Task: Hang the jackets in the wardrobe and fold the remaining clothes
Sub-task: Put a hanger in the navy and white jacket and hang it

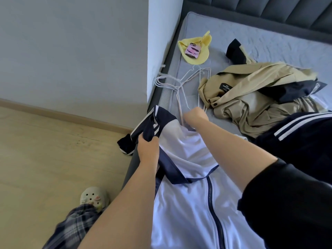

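Note:
A white zip jacket with navy trim (pixel 188 194) lies open on the near edge of the bed. My left hand (pixel 148 147) grips its navy striped shoulder at the bed's left edge. My right hand (pixel 195 116) is curled round a white wire hanger (pixel 181 97) just above the jacket's collar. More white hangers (pixel 167 81) lie in a bunch beyond it. A beige jacket with a dark lining (pixel 251 97) lies crumpled to the right. A navy garment with white stripes (pixel 296 137) lies at the right, partly behind my right arm.
A yellow cloth (pixel 203 54) with a pink phone (pixel 247 51) on it lies at the bed's far left. The grey mattress (pixel 269 40) meets a dark padded headboard (pixel 269 8). A white wall corner (pixel 159 51) stands left of the bed. Wooden floor (pixel 45 150) and my slippered foot (pixel 94 196) are lower left.

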`<control>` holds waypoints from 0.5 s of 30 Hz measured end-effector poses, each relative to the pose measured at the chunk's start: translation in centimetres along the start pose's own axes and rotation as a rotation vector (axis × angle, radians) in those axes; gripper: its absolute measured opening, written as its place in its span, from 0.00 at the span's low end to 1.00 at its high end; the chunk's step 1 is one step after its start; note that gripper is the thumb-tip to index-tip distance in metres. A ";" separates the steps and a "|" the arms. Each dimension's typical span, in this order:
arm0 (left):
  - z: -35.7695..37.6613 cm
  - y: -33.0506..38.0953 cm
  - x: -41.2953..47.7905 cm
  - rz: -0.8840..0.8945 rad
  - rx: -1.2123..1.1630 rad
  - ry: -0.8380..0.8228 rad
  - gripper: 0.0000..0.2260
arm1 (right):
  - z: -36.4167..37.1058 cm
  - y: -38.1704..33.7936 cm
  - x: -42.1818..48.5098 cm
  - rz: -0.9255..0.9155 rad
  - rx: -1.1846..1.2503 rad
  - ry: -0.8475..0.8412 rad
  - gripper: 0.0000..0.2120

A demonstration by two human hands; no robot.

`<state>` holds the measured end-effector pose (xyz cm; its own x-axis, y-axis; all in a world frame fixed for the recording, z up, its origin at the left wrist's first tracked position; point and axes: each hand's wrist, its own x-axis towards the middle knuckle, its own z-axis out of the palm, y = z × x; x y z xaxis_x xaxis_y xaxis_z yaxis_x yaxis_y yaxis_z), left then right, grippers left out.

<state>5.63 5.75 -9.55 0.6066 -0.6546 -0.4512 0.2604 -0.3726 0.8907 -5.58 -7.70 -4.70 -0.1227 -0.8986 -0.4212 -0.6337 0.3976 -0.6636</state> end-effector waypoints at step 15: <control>0.5 3.5 -1.9 -0.114 0.530 -0.394 0.10 | -6.7 0.8 -2.2 -0.001 0.530 0.320 0.16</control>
<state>5.00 5.41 -5.61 0.2511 -0.7458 -0.6170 -0.1587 -0.6605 0.7338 -10.97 -6.66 -0.19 -0.3970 -0.8777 -0.2683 -0.1785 0.3606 -0.9155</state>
